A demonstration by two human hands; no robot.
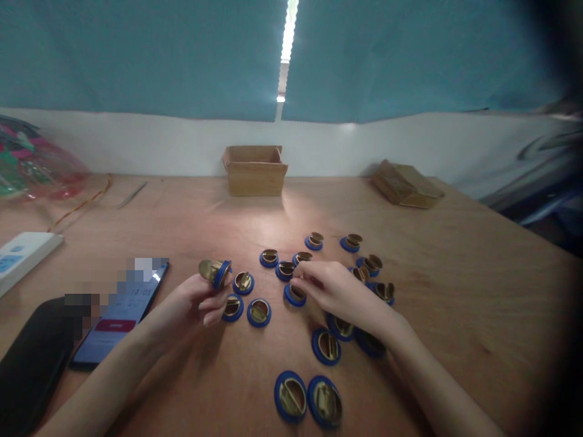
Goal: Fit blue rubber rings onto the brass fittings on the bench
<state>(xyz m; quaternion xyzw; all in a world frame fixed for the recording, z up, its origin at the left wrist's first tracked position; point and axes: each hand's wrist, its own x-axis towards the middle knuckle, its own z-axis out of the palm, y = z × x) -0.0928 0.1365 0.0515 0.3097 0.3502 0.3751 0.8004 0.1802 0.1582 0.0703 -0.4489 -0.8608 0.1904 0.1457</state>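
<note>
Several round blue-rimmed brass parts lie scattered over the middle of the wooden table. My left hand is closed on one such part and holds it on edge above the table, its brass disc facing left. My right hand reaches left over the pile with fingertips pinched together just above a part lying flat; whether they grip anything small is hidden. Two larger-looking parts lie nearest me.
A lit phone and a black case lie at the left. A white power strip, a wire and a pink bag sit further left. An open cardboard box and a flattened one stand by the back wall.
</note>
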